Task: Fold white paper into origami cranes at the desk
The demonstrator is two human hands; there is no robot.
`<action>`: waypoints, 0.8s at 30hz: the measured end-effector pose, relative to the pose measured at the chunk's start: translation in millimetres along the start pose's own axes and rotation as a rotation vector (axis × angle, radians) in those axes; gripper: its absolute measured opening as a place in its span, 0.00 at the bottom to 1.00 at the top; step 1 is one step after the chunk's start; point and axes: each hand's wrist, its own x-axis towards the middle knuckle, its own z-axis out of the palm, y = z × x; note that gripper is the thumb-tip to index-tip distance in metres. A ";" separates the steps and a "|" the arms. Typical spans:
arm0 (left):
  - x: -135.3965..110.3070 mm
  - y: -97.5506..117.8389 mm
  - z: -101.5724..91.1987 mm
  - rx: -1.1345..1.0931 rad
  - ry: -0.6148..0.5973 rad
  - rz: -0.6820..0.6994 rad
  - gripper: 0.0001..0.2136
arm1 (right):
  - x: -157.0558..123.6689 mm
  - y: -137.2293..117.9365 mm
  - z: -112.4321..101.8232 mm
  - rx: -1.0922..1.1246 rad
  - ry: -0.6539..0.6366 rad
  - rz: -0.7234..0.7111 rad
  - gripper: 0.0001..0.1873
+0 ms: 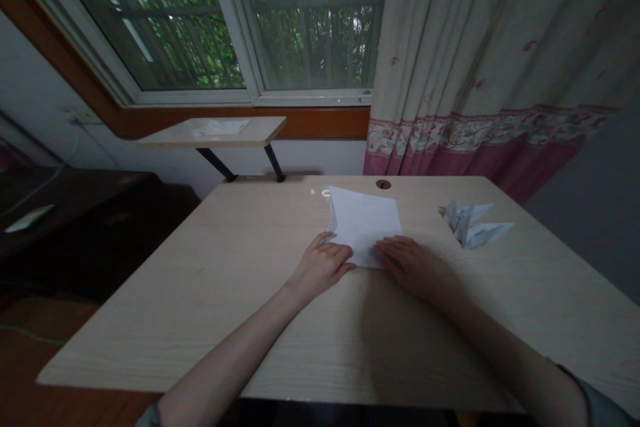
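A white sheet of paper (367, 217), folded with its left edge slightly lifted, lies on the wooden table in front of me. At its lower left corner my left hand (323, 260) is closed, its fingers curled over the paper and the thumb near the bottom edge. My right hand (407, 263) rests on the lower right part of the sheet, fingers stretched out and close to flat. Off to the right stands a folded white paper crane (473, 225), apart from both hands.
The table (225, 307) has a round cable hole (383, 184) near its back edge. A small raised shelf (170, 133) holding white paper (220, 127) stands at the back left. Behind are a window (310, 27) and a patterned curtain (450, 67). A dark surface (75, 213) lies left.
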 end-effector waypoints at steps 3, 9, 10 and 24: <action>0.6 0.3 -0.5 0.009 0.030 0.024 0.11 | 1.4 -3.3 -5.1 0.004 -0.006 -0.005 0.16; 1.3 -1.0 -0.7 0.064 0.050 0.053 0.09 | -0.5 -1.8 -7.2 0.018 0.023 -0.013 0.15; 1.4 -1.4 -0.3 0.072 0.053 0.048 0.09 | -1.1 -0.6 -6.3 0.023 0.041 -0.022 0.15; 1.0 -3.0 1.1 0.172 0.128 -0.135 0.06 | -3.2 -2.0 -4.9 -0.012 0.071 -0.019 0.20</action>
